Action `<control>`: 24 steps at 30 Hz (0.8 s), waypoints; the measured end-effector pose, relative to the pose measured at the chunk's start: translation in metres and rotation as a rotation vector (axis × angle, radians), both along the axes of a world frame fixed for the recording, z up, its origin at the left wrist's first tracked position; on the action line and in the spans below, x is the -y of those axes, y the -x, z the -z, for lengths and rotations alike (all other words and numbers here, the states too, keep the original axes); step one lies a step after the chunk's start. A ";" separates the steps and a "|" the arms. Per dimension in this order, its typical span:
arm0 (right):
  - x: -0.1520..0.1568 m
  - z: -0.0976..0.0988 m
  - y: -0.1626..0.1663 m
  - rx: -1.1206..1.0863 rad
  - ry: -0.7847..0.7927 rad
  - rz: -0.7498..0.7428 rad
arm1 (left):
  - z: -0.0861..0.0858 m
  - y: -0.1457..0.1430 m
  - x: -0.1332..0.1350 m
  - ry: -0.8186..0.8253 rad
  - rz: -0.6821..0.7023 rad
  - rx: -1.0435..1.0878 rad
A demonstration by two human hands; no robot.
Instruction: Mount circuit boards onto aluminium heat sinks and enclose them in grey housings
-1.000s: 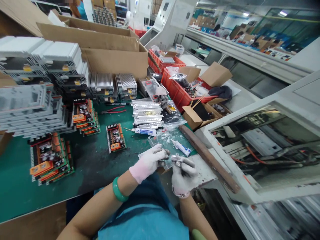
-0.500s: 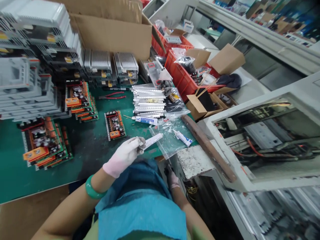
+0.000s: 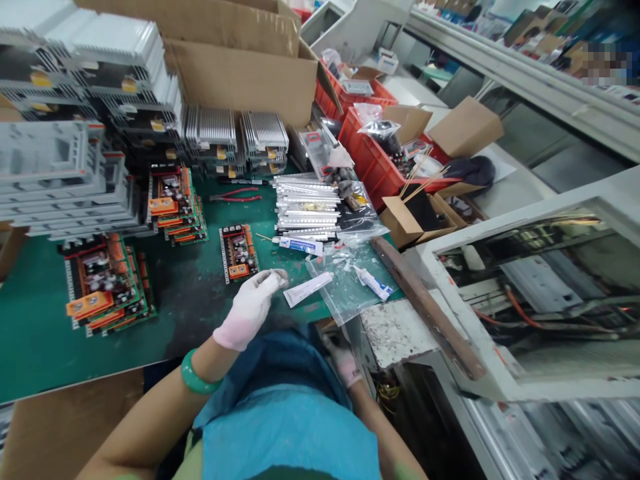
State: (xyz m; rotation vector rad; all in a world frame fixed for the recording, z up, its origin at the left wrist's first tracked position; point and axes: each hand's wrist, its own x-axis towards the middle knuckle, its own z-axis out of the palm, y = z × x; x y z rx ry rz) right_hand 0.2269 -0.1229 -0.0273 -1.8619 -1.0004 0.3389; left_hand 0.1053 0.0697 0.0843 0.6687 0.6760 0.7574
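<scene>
Holding gloved left hand (image 3: 251, 310) forward

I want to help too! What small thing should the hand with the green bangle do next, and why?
Probably it should pick up the white tube. The gloved left hand is over the green mat, and that tube lies right by its fingertips, closer than any other tube. The right hand is down below the mat's edge, so it looks farther away.

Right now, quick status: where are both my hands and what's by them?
Left gloved hand over green bench mat, pinched, held item unclear. Right gloved hand low, below bench edge. White tube beside left fingertips, at clear plastic bag's edge.
</scene>
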 end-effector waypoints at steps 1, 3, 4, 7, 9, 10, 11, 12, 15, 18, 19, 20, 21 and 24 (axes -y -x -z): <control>-0.001 -0.006 0.007 -0.006 0.005 -0.057 | 0.000 -0.003 0.000 0.011 0.016 0.009; -0.005 -0.025 0.015 -0.006 -0.016 -0.152 | -0.001 -0.008 0.002 0.029 0.065 0.025; -0.010 -0.037 0.016 0.019 -0.045 -0.155 | -0.001 -0.011 0.004 0.036 0.093 0.032; -0.038 -0.070 0.005 0.217 -0.117 0.007 | -0.001 -0.016 0.013 0.084 0.183 0.057; -0.063 -0.081 -0.007 0.415 -0.044 0.091 | 0.001 -0.015 0.018 0.132 0.205 0.071; -0.074 -0.082 -0.012 0.509 0.013 0.111 | 0.002 -0.013 0.019 0.151 0.196 0.077; -0.084 -0.081 -0.015 0.589 0.071 0.115 | 0.003 -0.010 0.018 0.164 0.174 0.084; -0.092 -0.078 -0.017 0.652 0.119 0.115 | 0.004 -0.006 0.017 0.171 0.144 0.090; -0.103 -0.065 -0.015 0.732 0.180 0.097 | 0.007 0.005 0.009 0.181 0.049 0.111; -0.099 -0.062 -0.006 0.713 0.170 0.040 | 0.010 0.013 0.002 0.210 -0.011 0.131; -0.096 -0.065 -0.002 0.685 0.138 0.020 | 0.012 0.015 0.001 0.225 -0.021 0.135; -0.092 -0.068 0.002 0.646 0.087 0.002 | 0.013 0.015 0.001 0.241 -0.027 0.137; -0.089 -0.073 0.005 0.600 0.021 -0.014 | 0.014 0.015 0.001 0.257 -0.029 0.137; -0.082 -0.086 0.016 0.502 -0.159 -0.061 | 0.018 0.013 0.005 0.285 -0.023 0.130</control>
